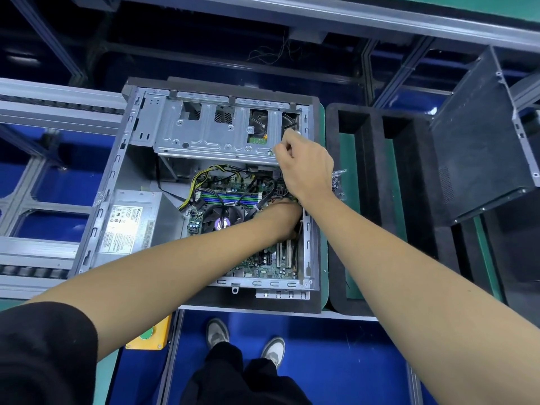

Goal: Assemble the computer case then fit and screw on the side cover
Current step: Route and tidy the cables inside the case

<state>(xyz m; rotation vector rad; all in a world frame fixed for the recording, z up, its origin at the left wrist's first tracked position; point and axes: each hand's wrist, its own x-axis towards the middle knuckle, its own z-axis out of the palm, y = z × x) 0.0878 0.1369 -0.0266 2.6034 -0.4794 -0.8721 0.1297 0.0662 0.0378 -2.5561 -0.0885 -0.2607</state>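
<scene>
An open computer case [117, 159] lies on its side on the bench, with the motherboard [257, 264], the power supply [128, 226] and the metal drive cage [204, 133] exposed. My right hand [306, 168] is over the cage's right end, fingers pinched together at a small screw spot; what it pinches is too small to tell. My left hand [285, 217] reaches across the board to the case's right wall and is mostly hidden under my right wrist. The black side cover [473, 147] leans upright at the right.
A black foam tray [377, 182] with deep slots stands right of the case on a green mat. Small loose parts [339, 182] lie beside my right wrist. Roller conveyor rails [43, 112] run at the left. A yellow button box [150, 336] hangs at the bench's front edge.
</scene>
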